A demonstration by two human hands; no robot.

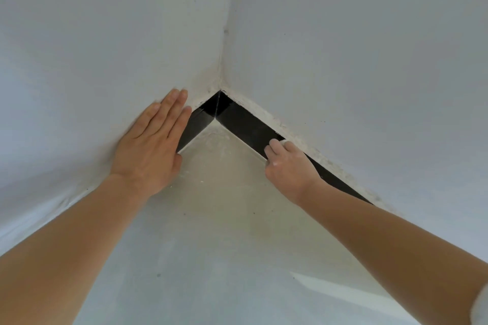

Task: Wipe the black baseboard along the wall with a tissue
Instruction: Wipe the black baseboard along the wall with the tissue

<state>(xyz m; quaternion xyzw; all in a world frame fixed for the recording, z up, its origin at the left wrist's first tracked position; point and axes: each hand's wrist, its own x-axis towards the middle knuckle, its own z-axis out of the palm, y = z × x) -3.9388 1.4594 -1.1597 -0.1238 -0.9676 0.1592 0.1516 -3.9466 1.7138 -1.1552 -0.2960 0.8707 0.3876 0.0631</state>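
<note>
At frame centre the baseboard [245, 124] runs into the corner; left hand [150, 145] on the wall [92, 60] at left, right hand [287, 163] with tissue [282, 141] on the baseboard at right.

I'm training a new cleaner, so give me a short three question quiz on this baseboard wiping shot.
1. True or false: the left hand lies flat, fingers straight, against the wall.
2. Which hand presses the tissue to the black baseboard? A left, B right, C both.
3. Fill in: the right hand is to the ___ of the corner.
Key: 1 true; 2 B; 3 right.
</note>
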